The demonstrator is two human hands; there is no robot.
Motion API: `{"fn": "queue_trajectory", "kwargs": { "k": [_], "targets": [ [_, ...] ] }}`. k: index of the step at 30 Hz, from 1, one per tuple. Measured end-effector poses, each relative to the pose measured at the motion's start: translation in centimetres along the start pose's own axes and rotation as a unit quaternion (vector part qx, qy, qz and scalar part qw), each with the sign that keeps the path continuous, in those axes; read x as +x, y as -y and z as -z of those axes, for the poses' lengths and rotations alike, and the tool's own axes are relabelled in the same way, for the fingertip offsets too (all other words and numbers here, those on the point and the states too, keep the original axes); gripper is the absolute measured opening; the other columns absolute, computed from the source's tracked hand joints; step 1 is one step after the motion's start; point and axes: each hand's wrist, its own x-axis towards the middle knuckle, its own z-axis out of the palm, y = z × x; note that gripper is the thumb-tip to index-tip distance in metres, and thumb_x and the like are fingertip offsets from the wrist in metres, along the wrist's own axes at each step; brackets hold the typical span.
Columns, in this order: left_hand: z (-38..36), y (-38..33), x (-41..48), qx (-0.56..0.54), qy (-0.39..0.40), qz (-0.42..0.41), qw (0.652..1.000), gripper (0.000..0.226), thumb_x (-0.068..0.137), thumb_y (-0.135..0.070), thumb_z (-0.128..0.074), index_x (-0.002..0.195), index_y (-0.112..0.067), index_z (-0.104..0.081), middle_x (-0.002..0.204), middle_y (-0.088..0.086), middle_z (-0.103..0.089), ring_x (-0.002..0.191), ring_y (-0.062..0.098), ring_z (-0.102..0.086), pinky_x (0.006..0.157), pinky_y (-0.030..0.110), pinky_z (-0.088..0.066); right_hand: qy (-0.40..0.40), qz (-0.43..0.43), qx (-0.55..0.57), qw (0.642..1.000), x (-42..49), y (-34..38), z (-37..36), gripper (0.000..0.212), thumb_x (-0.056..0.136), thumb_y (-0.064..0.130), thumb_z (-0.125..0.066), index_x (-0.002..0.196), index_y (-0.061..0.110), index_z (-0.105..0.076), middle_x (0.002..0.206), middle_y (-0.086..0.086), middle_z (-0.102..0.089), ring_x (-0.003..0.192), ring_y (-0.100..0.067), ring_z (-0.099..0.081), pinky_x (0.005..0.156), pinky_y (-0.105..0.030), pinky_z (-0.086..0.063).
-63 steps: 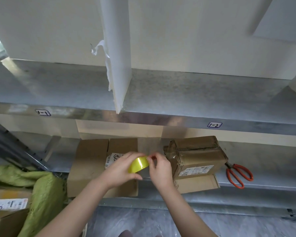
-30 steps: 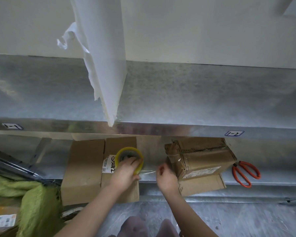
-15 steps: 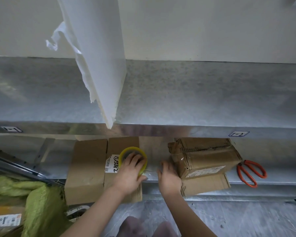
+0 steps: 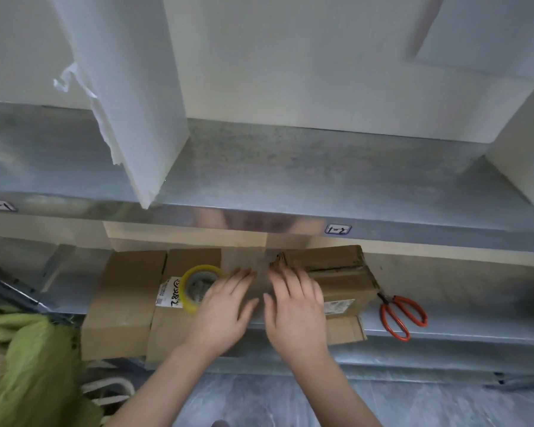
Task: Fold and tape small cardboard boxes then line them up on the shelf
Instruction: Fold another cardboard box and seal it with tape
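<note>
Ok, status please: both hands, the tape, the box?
Left hand open, right hand open, fingers straight. Tape roll unheld, on flat cardboard. Taped box by right hand. Scissors lie clear, far right.

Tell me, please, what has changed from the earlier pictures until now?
The left hand set the roll down on the flat cardboard and let it go; its fingers are now straight beside it. The right hand opened from its pinch and now lies on the left end of the box. The box, cardboard and scissors stayed put.
</note>
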Motion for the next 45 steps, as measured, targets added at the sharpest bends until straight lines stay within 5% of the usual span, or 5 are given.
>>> {"fn": "queue_trajectory", "kwargs": {
  "k": [13,20,32,39,45],
  "targets": [
    [-4.8,-10.0,3.5,0.041,-0.004,0.076,0.996,0.062,0.099,-0.05,-0.035,0.153,-0.024,-0.021,0.159,-0.007,-0.022,0.147,0.011,-0.015,0.118,0.029,-0.012,0.058,-0.005,-0.023,0.998,1.3,-17.7,2.8,0.045,0.075,0.022,-0.079,0.118,0.013,-0.07,0.126,-0.015,-0.065,0.119,-0.038,-0.059,0.094,-0.053,-0.051],
    [-5.5,-10.5,4.3,0.0,-0.036,0.175,0.984,0.064,0.096,-0.044,-0.052,0.15,-0.017,-0.032,0.153,0.003,-0.035,0.142,0.021,-0.03,0.115,0.032,-0.024,0.14,-0.005,0.021,0.99,2.0,-22.6,1.8,0.049,0.098,0.038,-0.049,0.144,0.021,-0.048,0.15,-0.005,-0.044,0.143,-0.027,-0.033,0.115,-0.04,-0.029],
    [-6.7,-10.8,4.1,-0.18,0.005,0.259,0.949,0.062,0.099,-0.04,-0.046,0.154,-0.029,-0.019,0.144,-0.005,-0.044,0.133,0.015,-0.04,0.1,0.023,-0.033,0.139,-0.139,0.29,0.937,0.3,-22.9,-0.4,0.048,0.101,0.031,-0.048,0.147,0.022,-0.04,0.144,0.005,-0.05,0.132,-0.013,-0.045,0.103,-0.017,-0.034],
    [-7.5,-10.7,4.2,-0.434,0.031,0.319,0.842,0.056,0.1,-0.043,-0.045,0.149,-0.042,-0.019,0.141,-0.026,-0.029,0.129,-0.004,-0.027,0.105,0.02,-0.022,0.156,-0.232,0.415,0.866,-0.4,-21.5,-1.1,0.058,0.1,0.036,-0.05,0.152,0.035,-0.026,0.143,0.028,-0.032,0.134,0.002,-0.033,0.098,-0.005,-0.025],
    [-7.1,-9.2,5.2,-0.363,0.028,0.287,0.886,0.062,0.092,-0.044,-0.059,0.147,-0.03,-0.033,0.138,-0.014,-0.043,0.13,0.009,-0.041,0.103,0.026,-0.034,0.155,-0.219,0.392,0.88,-0.3,-21.4,-0.6,0.065,0.092,0.035,-0.064,0.149,0.032,-0.032,0.139,0.018,-0.043,0.126,-0.001,-0.041,0.097,-0.015,-0.033]
  ]
}}
